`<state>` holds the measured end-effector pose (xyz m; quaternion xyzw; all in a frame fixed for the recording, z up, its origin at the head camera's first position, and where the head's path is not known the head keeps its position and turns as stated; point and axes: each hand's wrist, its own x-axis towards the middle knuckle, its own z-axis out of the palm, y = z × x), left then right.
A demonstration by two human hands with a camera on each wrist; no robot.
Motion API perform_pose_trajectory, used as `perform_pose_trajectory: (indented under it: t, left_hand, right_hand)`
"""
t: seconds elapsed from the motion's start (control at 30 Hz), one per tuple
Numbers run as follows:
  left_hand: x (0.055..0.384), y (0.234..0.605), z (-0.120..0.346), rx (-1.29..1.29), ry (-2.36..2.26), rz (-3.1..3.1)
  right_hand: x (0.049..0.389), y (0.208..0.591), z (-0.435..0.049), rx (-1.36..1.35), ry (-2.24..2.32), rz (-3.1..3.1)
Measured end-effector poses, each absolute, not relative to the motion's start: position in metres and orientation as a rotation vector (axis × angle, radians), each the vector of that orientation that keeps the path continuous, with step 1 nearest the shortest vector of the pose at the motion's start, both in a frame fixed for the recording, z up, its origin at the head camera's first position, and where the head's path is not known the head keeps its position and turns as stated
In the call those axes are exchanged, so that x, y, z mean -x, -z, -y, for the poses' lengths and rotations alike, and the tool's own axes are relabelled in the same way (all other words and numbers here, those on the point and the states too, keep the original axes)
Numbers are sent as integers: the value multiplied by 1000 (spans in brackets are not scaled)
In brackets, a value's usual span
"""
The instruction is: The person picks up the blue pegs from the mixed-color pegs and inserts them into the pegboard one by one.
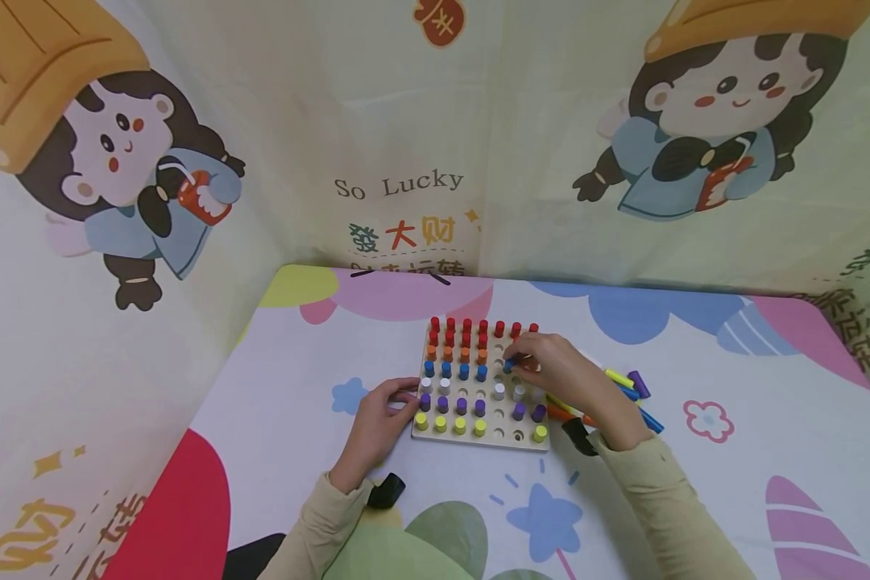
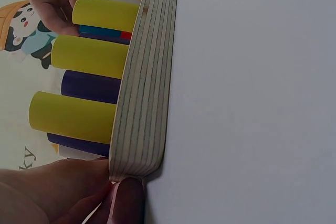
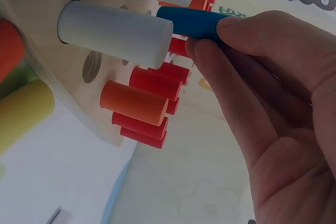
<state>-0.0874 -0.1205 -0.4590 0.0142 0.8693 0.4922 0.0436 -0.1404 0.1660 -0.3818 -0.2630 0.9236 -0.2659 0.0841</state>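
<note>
A wooden pegboard (image 1: 507,443) stands on the table, with rows of red, orange, blue, white, purple and yellow pegs. My right hand (image 1: 558,366) is over its right half and pinches a blue peg (image 3: 189,22) between thumb and fingertips. That peg lines up with the blue row, and its lower end meets the board in the right wrist view. My left hand (image 1: 377,423) holds the board's left edge. Close to that thumb and fingers, at the near corner, stand yellow pegs (image 2: 73,114) and purple pegs (image 2: 92,86). A white peg (image 3: 115,32) stands near the right hand.
Loose pegs lie right of the board, partly behind the right forearm, among them a purple one (image 1: 639,384) and a yellow one (image 1: 619,377). Several holes in the board's right half are bare. A printed curtain (image 1: 536,161) rises behind the patterned table (image 1: 696,499).
</note>
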Motion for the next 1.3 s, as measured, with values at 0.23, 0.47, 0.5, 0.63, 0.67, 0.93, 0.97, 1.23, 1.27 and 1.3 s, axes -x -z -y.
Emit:
perform_pose_trajectory:
  t: [0.23,0.47,0.5,0.63,0.67,0.93,0.97,1.23,1.27,1.3]
  left_hand:
    - [88,461,122,-91,-1526,-2667]
    - [88,460,123,-90,-1524,-2665]
    - [88,459,123,-89,-1524,-2664]
    - [88,459,123,-86,-1526,-2659]
    - [88,459,123,-86,-1525,-2659]
    - [88,461,122,-80,-1531,-2654]
    - [88,461,122,-82,-1532,-2654]
    - [89,461,122,-84,-1536,-2655]
    - [89,461,122,-82,-1536,-2654]
    - [89,461,122,-80,-1537,-2653]
  right_hand:
    - [141,382,-162,779,796,-2728]
    - [143,382,-158,813,769,-2706]
    - [143,382,-157,821,766,-2705]
    - [143,382,-155,823,759,-2691]
    - [143,383,-155,823,754,-2687]
    - [144,384,-153,823,732,-2658]
    - [144,384,-152,826,731,-2657]
    - [145,386,-150,816,708,-2655]
    - [146,387,-150,815,707,-2656]
    - [146,387,-150,814,704,-2657]
